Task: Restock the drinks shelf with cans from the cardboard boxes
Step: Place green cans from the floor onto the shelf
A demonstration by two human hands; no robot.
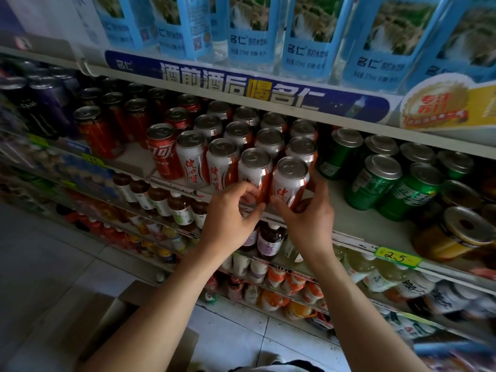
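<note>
Two hands reach up to the front edge of the cream metal drinks shelf (pixel 357 224). Left hand (pixel 228 213): fingers curled, grip closed round the lower part of a white-and-orange aluminium can with red script (pixel 253 173), thumb toward the can's right side. Right hand (pixel 308 216): fingers wrapped round the base of a second white-and-orange can of the same kind (pixel 290 181), thumb at its front, fingertips behind its right side. The two gripped cans stand upright, touching each other, at the shelf's front lip.

Behind and to the left of the grip: rows of matching white-and-orange cans (pixel 222 159), upright, packed close. Just left of those, a red cola can (pixel 163 151), tilted slightly. To the right of the grip, apart from it by a bare strip of shelf: green cans with grey lids (pixel 375 181). Above the grip: a blue shelf banner with white characters (pixel 241 84) and blue-labelled clear bottles (pixel 306 33). Below the grip: lower shelves of bottled drinks (pixel 271 237), a yellow price tag reading 2.5 (pixel 398 256), and at floor level an open brown cardboard box (pixel 126 318), contents not visible.
</note>
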